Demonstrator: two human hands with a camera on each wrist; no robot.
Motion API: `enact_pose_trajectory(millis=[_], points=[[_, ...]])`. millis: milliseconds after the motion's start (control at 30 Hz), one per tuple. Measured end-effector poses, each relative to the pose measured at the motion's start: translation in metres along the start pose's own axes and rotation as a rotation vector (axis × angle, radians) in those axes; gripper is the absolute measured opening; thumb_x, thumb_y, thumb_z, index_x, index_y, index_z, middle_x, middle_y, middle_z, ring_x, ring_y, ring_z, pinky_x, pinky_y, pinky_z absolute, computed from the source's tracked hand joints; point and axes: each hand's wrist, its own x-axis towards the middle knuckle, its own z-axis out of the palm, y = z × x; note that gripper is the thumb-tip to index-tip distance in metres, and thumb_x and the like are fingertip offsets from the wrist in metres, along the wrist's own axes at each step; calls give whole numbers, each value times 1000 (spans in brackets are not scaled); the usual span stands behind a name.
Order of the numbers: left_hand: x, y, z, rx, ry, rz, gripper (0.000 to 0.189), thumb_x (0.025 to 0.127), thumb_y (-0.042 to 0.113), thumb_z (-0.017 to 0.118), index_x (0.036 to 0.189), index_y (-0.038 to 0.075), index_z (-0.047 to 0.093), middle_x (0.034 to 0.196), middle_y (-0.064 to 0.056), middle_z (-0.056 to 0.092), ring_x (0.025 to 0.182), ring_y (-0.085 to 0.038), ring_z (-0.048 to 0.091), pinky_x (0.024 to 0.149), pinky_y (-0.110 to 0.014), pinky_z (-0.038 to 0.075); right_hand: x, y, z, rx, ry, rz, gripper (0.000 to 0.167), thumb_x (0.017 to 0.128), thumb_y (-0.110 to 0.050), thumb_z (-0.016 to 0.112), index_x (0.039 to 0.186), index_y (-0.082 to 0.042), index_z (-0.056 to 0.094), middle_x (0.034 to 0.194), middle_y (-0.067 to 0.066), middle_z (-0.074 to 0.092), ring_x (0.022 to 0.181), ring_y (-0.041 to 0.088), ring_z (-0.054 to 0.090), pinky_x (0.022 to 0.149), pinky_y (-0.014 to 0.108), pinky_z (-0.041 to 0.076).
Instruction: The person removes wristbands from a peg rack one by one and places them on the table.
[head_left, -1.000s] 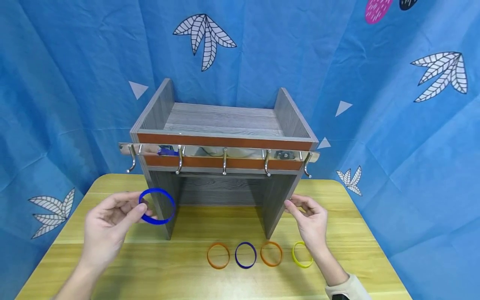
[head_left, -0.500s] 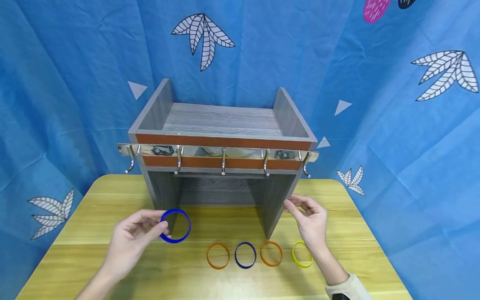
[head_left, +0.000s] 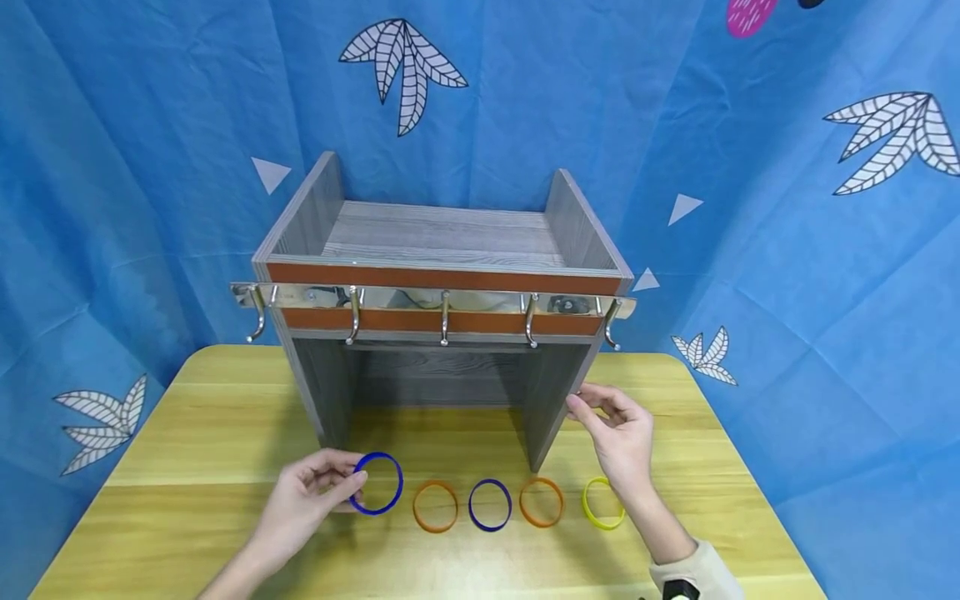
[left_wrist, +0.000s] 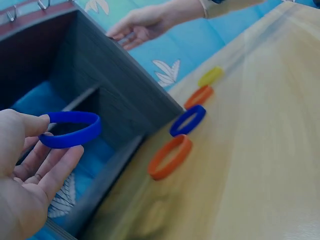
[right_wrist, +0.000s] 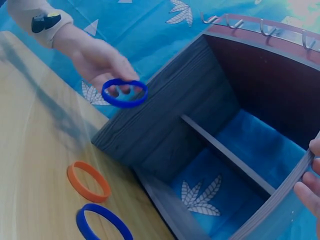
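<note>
My left hand [head_left: 307,500] pinches a blue silicone wristband [left_wrist: 75,142] between thumb and fingers, raised off the table near the front of the grey shelf [head_left: 442,268]. My right hand [head_left: 622,429] holds the front edge of the shelf's right side panel, thumb and fingertips against it; its fingers [right_wrist: 310,192] show partly in the right wrist view. Along the table front lie an orange wristband [head_left: 417,518], a second blue wristband [head_left: 472,515], another orange wristband [head_left: 523,513] and a yellow wristband [head_left: 592,517]. The held band hangs just left of this row.
A metal rail [head_left: 390,298] with several hooks [head_left: 445,321] runs across the shelf's front and juts past both sides. Below it the shelf is open between two side panels. The wooden table [head_left: 187,433] meets a blue patterned curtain [head_left: 150,167] behind.
My left hand has moved right and down with the blue wristband, from beside the shelf's left panel towards the row of bands. My right hand stays at the right panel.
</note>
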Motion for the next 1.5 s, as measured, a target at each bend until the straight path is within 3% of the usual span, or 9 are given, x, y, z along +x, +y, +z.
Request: enact_pose_trajectory(millis=[100, 233, 367, 667, 933, 1233, 1500], points=[[1, -10, 3, 17, 6, -57, 30, 97, 8, 75, 120, -11, 67, 92, 3, 73, 81, -14, 74, 74, -38, 70, 1, 0, 0, 18, -1, -16, 15, 88, 18, 73, 103, 20, 69, 84, 0, 75, 70, 10, 75, 68, 26, 68], [1, -24, 5, 25, -25, -76, 39, 97, 6, 74, 124, -18, 60, 93, 0, 72, 81, -14, 74, 73, -34, 70, 0, 0, -1, 28, -6, -30, 16, 88, 19, 72, 103, 20, 69, 84, 0, 75, 70, 10, 75, 68, 27, 68], [3, -35, 4, 24, -62, -106, 40, 98, 8, 73, 126, -18, 59, 96, -2, 71, 80, -13, 74, 74, -33, 70, 1, 1, 0, 36, -7, -40, 15, 88, 19, 72, 103, 21, 69, 85, 0, 75, 70, 10, 75, 68, 26, 68], [6, -52, 4, 24, -62, -200, 42, 99, 10, 73, 129, -15, 59, 105, -14, 71, 82, -14, 74, 76, -33, 70, 1, 3, 1, 53, -16, -55, 15, 87, 20, 71, 103, 21, 69, 86, 1, 76, 71, 13, 76, 68, 27, 68], [7, -60, 4, 12, -72, -232, 43, 100, 12, 73, 129, -16, 59, 105, -13, 71, 83, -13, 74, 76, -32, 70, 2, 3, 0, 85, -28, -69, 15, 87, 21, 71, 102, 22, 69, 86, 1, 76, 71, 14, 76, 68, 27, 68], [8, -64, 4, 22, -73, -246, 44, 100, 14, 73, 129, -15, 60, 106, -16, 72, 83, -12, 74, 74, -31, 70, 1, 2, 1, 34, -15, -24, 14, 88, 19, 71, 102, 17, 71, 85, -1, 76, 71, 11, 76, 69, 29, 69], [9, -67, 6, 42, -53, -264, 42, 99, 12, 74, 127, -15, 61, 104, -16, 72, 81, -11, 73, 72, -30, 69, 1, 2, 0, 75, -27, -51, 15, 88, 21, 71, 102, 21, 68, 85, 1, 76, 70, 15, 76, 68, 29, 69]])
